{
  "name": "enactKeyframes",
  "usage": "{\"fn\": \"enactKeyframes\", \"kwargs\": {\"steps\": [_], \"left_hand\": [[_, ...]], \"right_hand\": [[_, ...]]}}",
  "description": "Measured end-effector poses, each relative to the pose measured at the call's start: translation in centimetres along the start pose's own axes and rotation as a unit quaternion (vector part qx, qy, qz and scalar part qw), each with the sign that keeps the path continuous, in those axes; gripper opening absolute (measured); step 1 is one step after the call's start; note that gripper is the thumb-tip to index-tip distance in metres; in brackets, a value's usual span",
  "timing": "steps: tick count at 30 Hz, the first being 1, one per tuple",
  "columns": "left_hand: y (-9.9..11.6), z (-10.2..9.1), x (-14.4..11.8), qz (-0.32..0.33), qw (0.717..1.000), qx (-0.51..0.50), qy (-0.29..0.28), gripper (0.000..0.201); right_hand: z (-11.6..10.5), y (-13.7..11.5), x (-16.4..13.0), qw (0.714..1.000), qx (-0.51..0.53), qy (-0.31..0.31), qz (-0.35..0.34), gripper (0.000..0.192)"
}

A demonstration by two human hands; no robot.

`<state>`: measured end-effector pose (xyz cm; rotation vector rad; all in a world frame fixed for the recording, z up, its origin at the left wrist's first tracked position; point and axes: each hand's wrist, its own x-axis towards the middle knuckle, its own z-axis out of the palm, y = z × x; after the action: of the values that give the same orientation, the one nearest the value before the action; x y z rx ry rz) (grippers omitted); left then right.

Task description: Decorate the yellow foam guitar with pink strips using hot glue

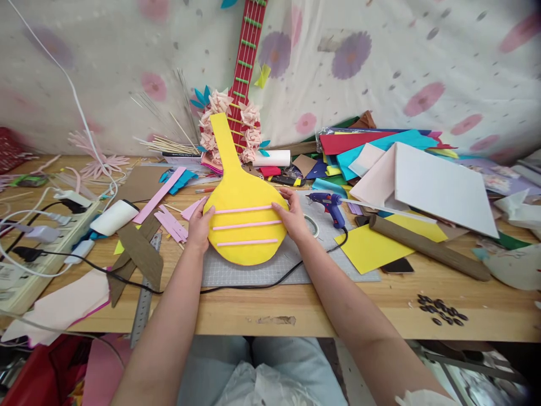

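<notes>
- left hand [199,224] and right hand [291,217] grip the edges of yellow foam guitar shape [240,197]
- shape lies on grey cutting mat [253,273], tabletop [338,304]
- blue glue gun [327,204] just right of it

Bright yellow foam guitar shape [240,197] crossed by three pale pink strips [247,225]. Grey gridded cutting mat [253,273] beneath, on a light wooden table [321,310]. Blue glue gun [328,204] with black cord [253,282]. Red guitar neck [247,51] behind with green frets and pale pink paper flowers [220,104]. White backdrop cloth [380,62] printed with purple and pink flowers. Stacked sheets [359,144] in red, teal, yellow, brown. White panel [439,186]; brown cardboard tube [426,248]; brown card strips [139,254].
</notes>
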<state>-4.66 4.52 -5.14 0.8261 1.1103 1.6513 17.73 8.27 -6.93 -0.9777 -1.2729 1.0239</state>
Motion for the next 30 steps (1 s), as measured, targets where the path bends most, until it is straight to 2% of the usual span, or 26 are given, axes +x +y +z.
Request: {"fn": "enactKeyframes", "kwargs": {"steps": [7, 30], "left_hand": [[-0.49, -0.31, -0.26, 0.059, 0.996, 0.066, -0.01, 0.048], [-0.7, -0.31, -0.11, 0.071, 0.992, 0.098, 0.02, 0.048]], "right_hand": [[0.19, -0.49, -0.07, 0.999, -0.03, 0.015, -0.021, 0.046], [0.29, -0.7, -0.35, 0.997, -0.066, 0.008, -0.025, 0.041]]}}
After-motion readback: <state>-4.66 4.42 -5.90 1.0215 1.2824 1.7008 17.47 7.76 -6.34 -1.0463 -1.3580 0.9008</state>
